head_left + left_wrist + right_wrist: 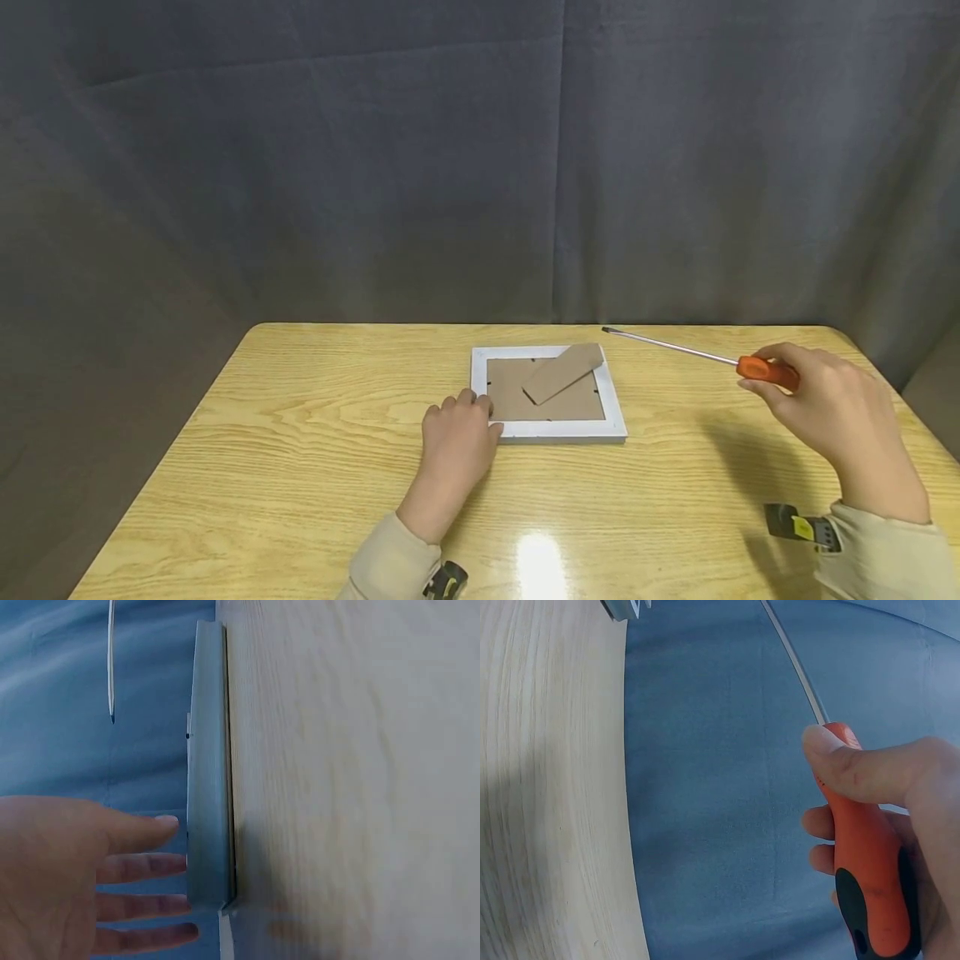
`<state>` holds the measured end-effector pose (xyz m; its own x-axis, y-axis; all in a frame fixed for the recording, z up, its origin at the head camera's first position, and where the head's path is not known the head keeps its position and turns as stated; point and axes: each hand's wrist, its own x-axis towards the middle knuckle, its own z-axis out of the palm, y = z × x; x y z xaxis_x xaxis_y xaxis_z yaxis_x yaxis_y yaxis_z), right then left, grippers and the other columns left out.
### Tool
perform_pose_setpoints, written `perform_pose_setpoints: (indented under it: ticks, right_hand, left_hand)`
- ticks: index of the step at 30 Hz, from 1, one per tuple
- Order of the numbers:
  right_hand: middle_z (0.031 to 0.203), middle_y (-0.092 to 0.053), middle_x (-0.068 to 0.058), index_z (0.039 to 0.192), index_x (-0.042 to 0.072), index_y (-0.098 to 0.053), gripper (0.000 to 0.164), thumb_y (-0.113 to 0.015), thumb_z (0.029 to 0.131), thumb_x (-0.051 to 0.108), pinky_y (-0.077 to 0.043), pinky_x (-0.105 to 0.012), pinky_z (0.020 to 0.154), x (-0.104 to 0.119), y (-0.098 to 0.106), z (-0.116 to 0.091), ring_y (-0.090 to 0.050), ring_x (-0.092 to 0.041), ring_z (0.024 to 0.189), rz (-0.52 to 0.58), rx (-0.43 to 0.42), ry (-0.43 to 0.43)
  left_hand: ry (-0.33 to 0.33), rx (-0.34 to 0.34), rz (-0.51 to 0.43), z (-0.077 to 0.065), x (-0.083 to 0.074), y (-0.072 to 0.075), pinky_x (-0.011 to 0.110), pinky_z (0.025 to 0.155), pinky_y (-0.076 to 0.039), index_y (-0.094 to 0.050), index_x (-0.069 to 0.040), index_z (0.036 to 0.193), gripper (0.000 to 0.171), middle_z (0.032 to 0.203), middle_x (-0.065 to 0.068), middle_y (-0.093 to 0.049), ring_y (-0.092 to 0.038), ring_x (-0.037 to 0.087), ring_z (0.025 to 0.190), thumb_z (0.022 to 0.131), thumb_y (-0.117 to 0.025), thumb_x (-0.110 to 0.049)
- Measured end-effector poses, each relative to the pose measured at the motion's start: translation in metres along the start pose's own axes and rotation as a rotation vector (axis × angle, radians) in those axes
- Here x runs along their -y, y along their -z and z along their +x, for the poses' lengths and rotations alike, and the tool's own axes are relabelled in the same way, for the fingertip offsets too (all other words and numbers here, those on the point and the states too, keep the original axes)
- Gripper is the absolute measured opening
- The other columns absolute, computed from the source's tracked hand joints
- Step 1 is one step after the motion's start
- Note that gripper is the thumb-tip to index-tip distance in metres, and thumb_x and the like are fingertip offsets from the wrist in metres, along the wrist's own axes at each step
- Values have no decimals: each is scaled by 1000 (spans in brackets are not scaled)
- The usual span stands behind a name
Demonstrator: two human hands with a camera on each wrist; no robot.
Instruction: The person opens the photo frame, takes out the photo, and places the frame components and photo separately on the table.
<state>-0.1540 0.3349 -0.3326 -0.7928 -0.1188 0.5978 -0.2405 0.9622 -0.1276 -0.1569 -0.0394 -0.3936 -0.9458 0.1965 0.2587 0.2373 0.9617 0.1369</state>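
A white picture frame (558, 429) lies face down on the table, its brown backing board (510, 400) showing, with a brown stand flap (564, 373) slanting across it. My left hand (459, 437) is at the frame's near left corner; in the left wrist view its thumb and fingers (146, 902) extend nearly straight toward the frame's edge (208, 765). Off to the right, my right hand (843, 408) grips the orange handle of a flathead screwdriver (866, 847) above the table. The screwdriver's shaft (667, 344) points left, its dark flat tip beyond the frame's far right corner.
The wooden table (300, 467) has a light grain and rounded far corners. A dark grey curtain (420, 183) hangs right behind its far edge and along the sides. Small camera mounts are strapped at both sleeve cuffs.
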Motion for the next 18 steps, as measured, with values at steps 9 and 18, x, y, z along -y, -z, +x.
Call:
perform_pose_setpoints:
  ticks: [9, 18]
  right_hand:
    - [69, -69, -13, 90, 12, -71, 29, -80, 65, 24, -36, -34, 43, 2, 2, 4, -53, -24, 54, -8, 11, 6]
    - [67, -68, -10, 90, 15, -71, 27, -79, 66, 25, -36, -35, 44, 6, 0, 9, -54, -23, 55, -4, 32, 9]
  left_hand:
    - [-30, 212, -141, 8, 18, 0, 57, 103, -40, -50, -7, 135, 70, 149, 14, -41, -38, 33, 132, 83, -59, -53]
    - [-72, 354, -239, 21, 35, -2, 56, 112, -30, -34, -9, 146, 90, 157, 11, -29, -27, 31, 140, 76, -63, -58]
